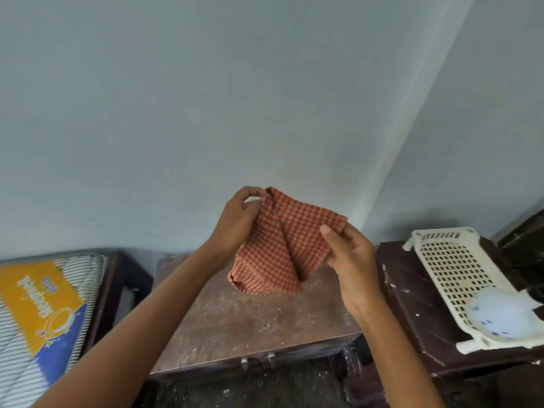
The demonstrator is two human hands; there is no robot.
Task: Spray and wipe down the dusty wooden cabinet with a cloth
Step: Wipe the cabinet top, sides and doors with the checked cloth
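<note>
Two bare forearms are recorded, the left forearm (153,313) and the right forearm (394,348), uncovered along all of the length that is shown. The left hand (235,223) and the right hand (351,260) are likewise bare. A short, plain nail is noted on the right thumb (330,234).

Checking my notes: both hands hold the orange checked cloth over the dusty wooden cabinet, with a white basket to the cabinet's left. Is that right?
Almost. The head view shows the white basket to the right of the cabinet, not left. The left hand and right hand do hold the orange checked cloth over it.
</note>
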